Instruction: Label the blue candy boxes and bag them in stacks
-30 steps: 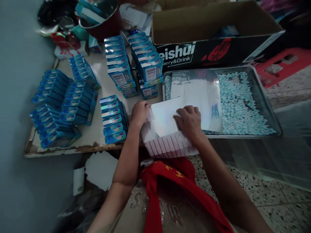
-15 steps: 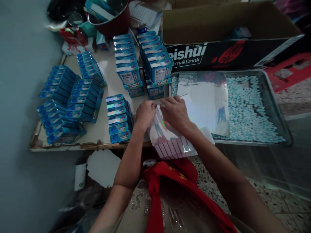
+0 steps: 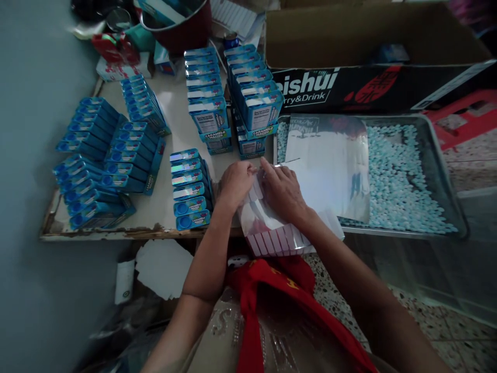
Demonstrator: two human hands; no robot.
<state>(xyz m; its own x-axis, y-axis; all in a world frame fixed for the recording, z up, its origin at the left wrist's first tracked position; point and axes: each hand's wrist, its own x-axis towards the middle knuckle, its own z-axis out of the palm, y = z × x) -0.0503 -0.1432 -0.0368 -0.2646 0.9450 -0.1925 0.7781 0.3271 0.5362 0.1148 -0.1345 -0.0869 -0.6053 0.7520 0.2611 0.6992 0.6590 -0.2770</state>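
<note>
Bent at the fingertips, my left hand (image 3: 237, 181) pinches the upper left edge of a glossy, reflective sheet (image 3: 258, 223) with a row of pink-striped white strips along its lower end. Lying over the same sheet from the right, my right hand (image 3: 284, 189) grips it near its top, thumb and fingers close to the left fingertips. What lies between the fingertips is too small to make out. Under and right of the hands are white paper and a larger silvery sheet (image 3: 330, 166), which partly covers a metal tray (image 3: 452, 181) of pale blue candies (image 3: 404, 181).
Left of my hands stands a row of blue candy boxes (image 3: 190, 189), with more groups (image 3: 112, 150) farther left. Stacked blue boxes (image 3: 254, 93) stand behind. A large black carton (image 3: 373, 85) is at the back right, a dark red pot (image 3: 176, 31) at the back.
Both hands stay at the sheet. My right hand has shifted slightly, its index finger now straighter near the left fingertips. The view has moved a little.
</note>
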